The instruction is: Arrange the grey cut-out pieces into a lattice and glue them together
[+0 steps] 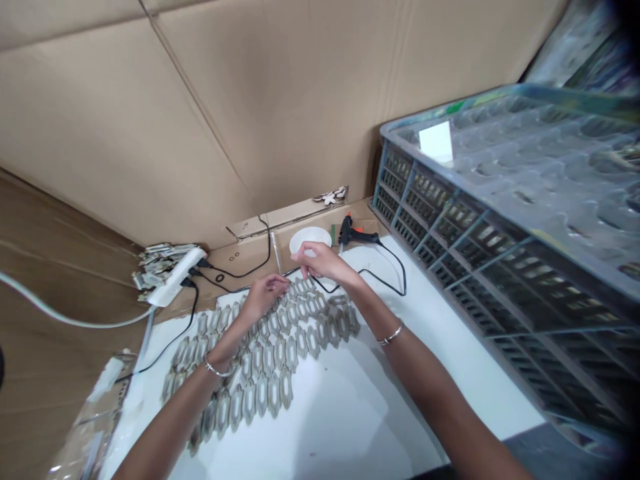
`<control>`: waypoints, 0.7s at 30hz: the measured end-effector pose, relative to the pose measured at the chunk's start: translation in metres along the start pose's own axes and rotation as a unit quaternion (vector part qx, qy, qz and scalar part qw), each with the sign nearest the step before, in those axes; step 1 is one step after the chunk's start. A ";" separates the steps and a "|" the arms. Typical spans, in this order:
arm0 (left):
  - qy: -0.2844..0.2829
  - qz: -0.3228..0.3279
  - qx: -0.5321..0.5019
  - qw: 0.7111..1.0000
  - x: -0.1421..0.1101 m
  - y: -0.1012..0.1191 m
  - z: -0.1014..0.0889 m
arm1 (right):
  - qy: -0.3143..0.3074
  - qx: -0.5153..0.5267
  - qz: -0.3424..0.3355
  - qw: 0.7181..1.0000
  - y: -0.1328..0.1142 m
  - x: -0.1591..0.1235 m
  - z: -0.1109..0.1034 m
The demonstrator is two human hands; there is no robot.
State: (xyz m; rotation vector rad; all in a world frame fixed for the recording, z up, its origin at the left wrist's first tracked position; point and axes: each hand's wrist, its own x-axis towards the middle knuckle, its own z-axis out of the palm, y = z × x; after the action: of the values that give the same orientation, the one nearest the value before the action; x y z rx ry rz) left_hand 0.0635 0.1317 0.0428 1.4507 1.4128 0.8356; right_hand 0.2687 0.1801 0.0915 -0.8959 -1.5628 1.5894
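Rows of greyish, elongated oval frame-shaped pieces (262,395) lie side by side on a white tabletop (360,400). Above the far rows is my left hand (263,297), its fingers curled together close to the pieces; whatever they pinch is too small to make out. My right hand (323,261) hangs just over the near edge of a white round disc (305,235), thumb and fingers drawn together, and I cannot see what is between them. Right of the disc a black glue gun (356,235) with an orange tip and trigger rests on cardboard.
A white power strip (176,277) with black plugs sits at left, beside a pile of loose flat pieces (163,257). Black cords cross the far edge. A large grey crate (450,247) with a clear moulded tray stands at right. Cardboard walls (300,100) rise behind.
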 end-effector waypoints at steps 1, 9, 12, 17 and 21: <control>-0.001 0.001 0.007 1.000 0.001 -0.001 0.001 | 0.001 -0.001 0.000 1.000 -0.001 0.000 0.000; -0.006 0.018 0.048 0.999 0.005 -0.003 0.001 | -0.001 0.047 -0.004 0.999 -0.006 -0.002 -0.005; -0.005 0.022 0.064 0.998 0.006 -0.003 -0.001 | -0.001 0.051 0.000 0.999 -0.008 -0.002 -0.005; -0.008 0.040 0.111 0.993 0.004 -0.003 -0.003 | -0.003 0.051 0.003 0.999 -0.009 -0.003 -0.005; -0.004 0.059 0.158 0.986 0.002 -0.001 -0.002 | -0.002 0.048 -0.001 0.999 -0.008 -0.003 -0.006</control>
State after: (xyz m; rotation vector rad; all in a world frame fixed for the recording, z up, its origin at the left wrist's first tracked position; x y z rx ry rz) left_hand 0.0617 0.1338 0.0420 1.7889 1.5159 0.6987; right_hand 0.2755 0.1802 0.0996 -0.8402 -1.4766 1.6513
